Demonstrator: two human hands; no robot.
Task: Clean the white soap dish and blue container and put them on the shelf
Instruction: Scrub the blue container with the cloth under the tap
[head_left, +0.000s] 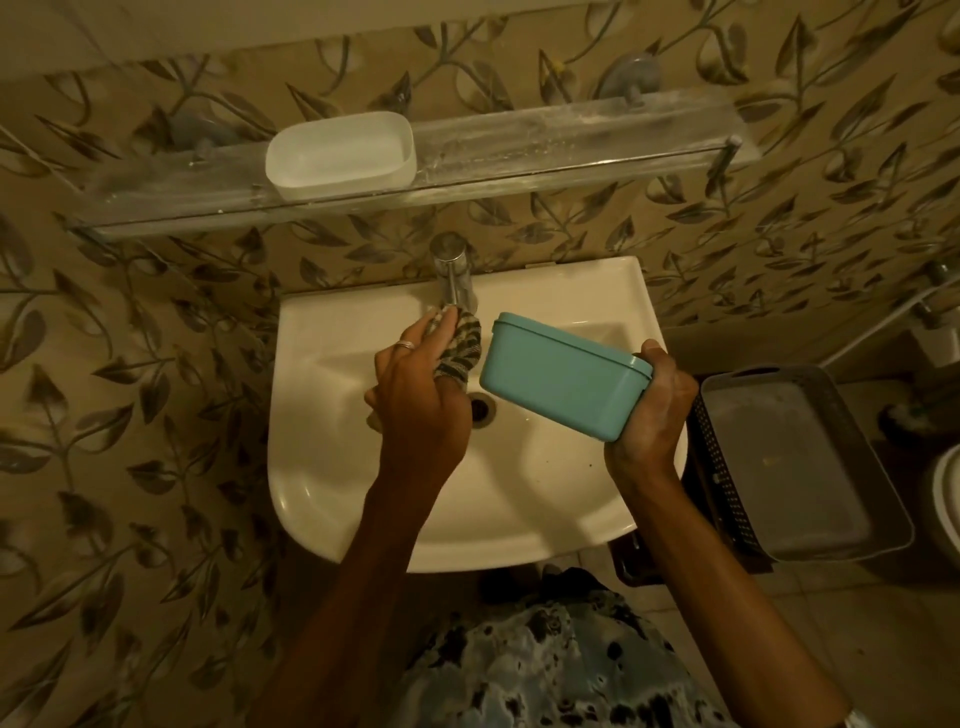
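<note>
Over the white ceramic basin (363, 499) the right hand (652, 415) grips the blue rectangular plastic container (561, 382) by its right end, tilted. The left hand (415, 395) is closed around a striped grey cloth (460, 345) just under the chrome tap (453, 270). The white oval plastic soap dish (340, 155) sits on the far glass shelf (571, 150) — left of its middle.

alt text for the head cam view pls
Over a white sink, the right hand holds a blue container while the left hand holds a striped cloth by the tap. A white soap dish sits on the glass shelf.
</note>
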